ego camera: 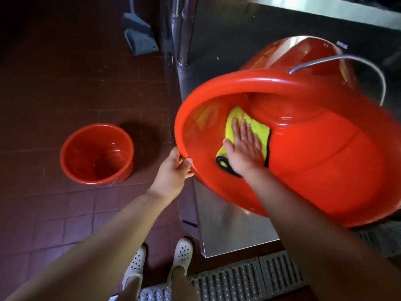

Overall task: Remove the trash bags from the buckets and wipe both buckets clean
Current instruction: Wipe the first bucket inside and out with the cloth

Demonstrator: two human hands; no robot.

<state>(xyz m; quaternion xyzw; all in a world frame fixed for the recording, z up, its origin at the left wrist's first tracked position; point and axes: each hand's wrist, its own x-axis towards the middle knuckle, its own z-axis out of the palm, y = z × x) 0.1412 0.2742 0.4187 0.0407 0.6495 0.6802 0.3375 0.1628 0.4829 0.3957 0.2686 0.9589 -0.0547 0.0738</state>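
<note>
A large red bucket (314,161) lies tipped on its side on a steel table, its mouth facing me and its metal handle (355,61) arching behind it. My left hand (173,170) grips the bucket's rim at the lower left. Inside the bucket, my right hand (245,146) lies flat with fingers spread, pressing a yellow cloth with a dark edge (258,129) against the inner wall. A second, smaller red bucket (96,153) stands upright on the floor to the left, with no bag in it.
The steel table (234,231) has its corner near my feet and its legs (183,31) at the back. A grey dustpan (138,33) leans beyond the small bucket. A metal drain grate (245,276) runs along the brown tiled floor (54,83).
</note>
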